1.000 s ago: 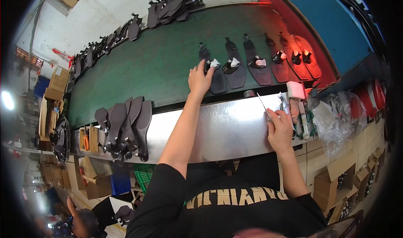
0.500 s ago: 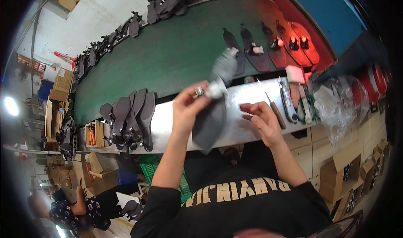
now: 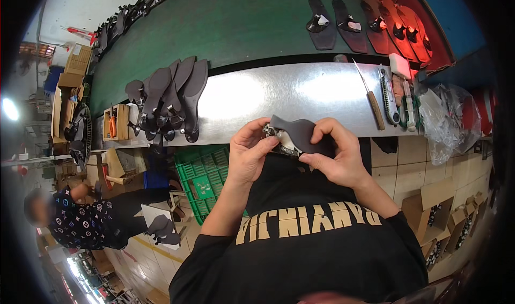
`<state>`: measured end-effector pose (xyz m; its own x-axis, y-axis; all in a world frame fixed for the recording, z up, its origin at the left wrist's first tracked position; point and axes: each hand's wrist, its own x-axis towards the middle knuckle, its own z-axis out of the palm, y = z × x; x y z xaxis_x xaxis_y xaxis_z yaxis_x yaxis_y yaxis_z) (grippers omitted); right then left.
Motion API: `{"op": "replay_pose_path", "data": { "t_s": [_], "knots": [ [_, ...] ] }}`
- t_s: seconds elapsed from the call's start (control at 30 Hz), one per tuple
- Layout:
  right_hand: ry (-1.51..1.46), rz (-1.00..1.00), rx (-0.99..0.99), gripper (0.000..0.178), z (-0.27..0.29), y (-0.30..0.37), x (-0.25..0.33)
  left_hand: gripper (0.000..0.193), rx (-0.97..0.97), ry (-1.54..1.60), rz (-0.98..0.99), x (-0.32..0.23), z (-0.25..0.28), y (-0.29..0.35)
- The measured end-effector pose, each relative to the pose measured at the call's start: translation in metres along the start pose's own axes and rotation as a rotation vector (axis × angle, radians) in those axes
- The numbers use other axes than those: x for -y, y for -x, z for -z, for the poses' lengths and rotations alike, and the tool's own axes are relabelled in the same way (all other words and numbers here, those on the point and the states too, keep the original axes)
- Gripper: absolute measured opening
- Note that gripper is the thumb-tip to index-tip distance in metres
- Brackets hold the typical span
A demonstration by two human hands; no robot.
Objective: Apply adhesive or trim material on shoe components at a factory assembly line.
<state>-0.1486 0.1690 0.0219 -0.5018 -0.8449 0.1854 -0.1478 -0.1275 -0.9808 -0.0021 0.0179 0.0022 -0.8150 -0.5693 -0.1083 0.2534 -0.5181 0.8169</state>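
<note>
Just over the near edge of the metal bench, I hold a dark grey sandal (image 3: 300, 132) between both hands. My left hand (image 3: 250, 151) pinches its shiny strap end, where a pale piece shows under the fingers. On the other side my right hand (image 3: 339, 152) is closed round the wide part of the sole, thumb below and fingers on top. The sandal is tilted, and its underside is hidden.
Dark sandal soles (image 3: 161, 92) are heaped on the left of the metal bench (image 3: 241, 97). An awl (image 3: 374, 108), a utility knife (image 3: 390, 105) and a plastic bag (image 3: 442, 121) lie at right. Sandals with straps (image 3: 322, 30) stand in red light beyond. A person (image 3: 80, 213) is at lower left.
The sandal has come down and nearer to me. My right hand, apart from it before, now grips the sole. The view has shifted, showing the bench higher up.
</note>
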Motion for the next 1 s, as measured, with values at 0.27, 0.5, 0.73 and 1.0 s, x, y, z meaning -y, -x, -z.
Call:
{"op": "replay_pose_path", "data": {
  "t_s": [0.27, 0.5, 0.73, 1.0],
  "knots": [
    [0.078, 0.117, -0.004, 0.050, -0.004, 0.010, -0.002, 0.032, -0.003, -0.012, -0.063, -0.002, 0.002, 0.004],
    [0.016, 0.123, -0.022, 0.044, -0.002, 0.012, -0.005, 0.034, 0.013, -0.048, -0.065, -0.001, 0.001, 0.001],
    [0.033, 0.128, -0.009, 0.044, -0.002, 0.012, -0.004, 0.034, 0.028, -0.060, -0.078, -0.002, 0.000, 0.001],
    [0.028, 0.086, 0.003, 0.043, -0.004, 0.013, -0.003, 0.035, 0.035, -0.085, -0.083, -0.003, 0.004, 0.002]
  ]
}}
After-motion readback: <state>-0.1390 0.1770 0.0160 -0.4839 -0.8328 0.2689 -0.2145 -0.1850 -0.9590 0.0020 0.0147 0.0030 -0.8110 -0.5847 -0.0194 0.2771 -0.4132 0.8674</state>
